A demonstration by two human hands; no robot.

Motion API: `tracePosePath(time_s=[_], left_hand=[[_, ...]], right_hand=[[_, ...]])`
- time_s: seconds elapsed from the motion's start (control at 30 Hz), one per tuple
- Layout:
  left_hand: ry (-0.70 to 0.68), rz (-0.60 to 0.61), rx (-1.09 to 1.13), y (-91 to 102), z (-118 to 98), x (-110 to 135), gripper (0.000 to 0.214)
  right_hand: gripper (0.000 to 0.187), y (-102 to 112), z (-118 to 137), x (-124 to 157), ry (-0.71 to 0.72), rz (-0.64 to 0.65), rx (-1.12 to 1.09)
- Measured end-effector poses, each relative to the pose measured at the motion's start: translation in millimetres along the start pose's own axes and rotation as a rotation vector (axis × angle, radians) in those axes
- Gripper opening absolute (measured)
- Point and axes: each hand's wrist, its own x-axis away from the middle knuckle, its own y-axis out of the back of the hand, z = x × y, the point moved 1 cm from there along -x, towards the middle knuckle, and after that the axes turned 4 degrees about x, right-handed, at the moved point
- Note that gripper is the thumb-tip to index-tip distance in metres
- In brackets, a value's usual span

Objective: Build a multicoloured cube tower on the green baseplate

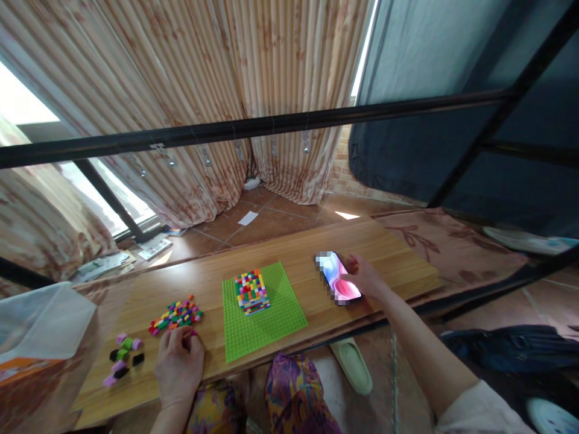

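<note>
My left hand rests on the table at the near edge of a pile of small coloured building bricks. Its fingers are curled together. A tiny pinkish-red spot shows at the fingertips, but whether it is a held brick is unclear. On the right, my right hand reaches over a smartphone with a lit pink and blue screen. Its thumb touches the screen and the other fingers are apart from it. Between the hands lies a green studded baseplate, bearing a blocky multicoloured brick build.
Larger pink, green and black pieces lie on the left of the wooden table. A translucent plastic bin stands beyond its left end. A black metal bar crosses above the far side, before curtains. A green slipper lies below.
</note>
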Motion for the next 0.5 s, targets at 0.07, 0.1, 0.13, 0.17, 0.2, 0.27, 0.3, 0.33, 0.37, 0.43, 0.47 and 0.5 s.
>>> tracePosePath(time_s=[0.07,0.1,0.13,0.17,0.2,0.27,0.3,0.33,0.37,0.43,0.47,0.5], left_hand=[[-0.003,-0.002,-0.015,-0.4,0.5,0.0,0.019],[-0.004,-0.003,-0.019,-0.6,0.7,-0.1,0.019],[-0.005,-0.003,-0.020,-0.6,0.8,-0.1,0.020],[-0.006,-0.002,-0.018,-0.6,0.7,0.0,0.019],[-0.006,-0.003,-0.015,-0.5,0.6,0.0,0.019],[-0.002,-0.002,-0.012,-0.2,0.1,0.3,0.018],[0.000,0.000,-0.012,-0.1,-0.2,0.5,0.018],[0.001,-0.001,-0.011,-0.1,-0.4,0.7,0.018],[0.000,-0.002,-0.009,-0.1,-0.6,0.8,0.018],[-0.003,-0.006,-0.006,-0.3,-0.7,1.0,0.018],[-0.005,-0.010,-0.006,-0.4,-0.6,1.0,0.018],[-0.007,-0.013,-0.009,-0.6,-0.5,0.9,0.018]], right_hand=[[0.053,-5.6,0.4,-5.0,-0.043,-0.027,-0.028],[0.051,-7.2,0.1,-6.4,-0.060,-0.035,-0.048],[0.051,-8.0,-0.5,-7.0,-0.072,-0.046,-0.065],[0.050,-8.1,-1.4,-6.8,-0.079,-0.055,-0.084],[0.050,-7.7,-2.5,-5.9,-0.084,-0.065,-0.104],[0.050,-5.9,-5.4,-2.2,-0.085,-0.079,-0.151],[0.051,-5.0,-7.0,0.4,-0.083,-0.082,-0.181],[0.053,-4.1,-8.5,3.4,-0.082,-0.082,-0.213],[0.055,-3.5,-10.1,6.8,-0.081,-0.083,-0.247],[0.060,-2.6,-13.0,14.1,-0.084,-0.094,-0.311],[0.061,-2.3,-14.4,17.6,-0.087,-0.107,-0.336],[0.062,-2.2,-15.6,20.8,-0.090,-0.123,-0.358]])
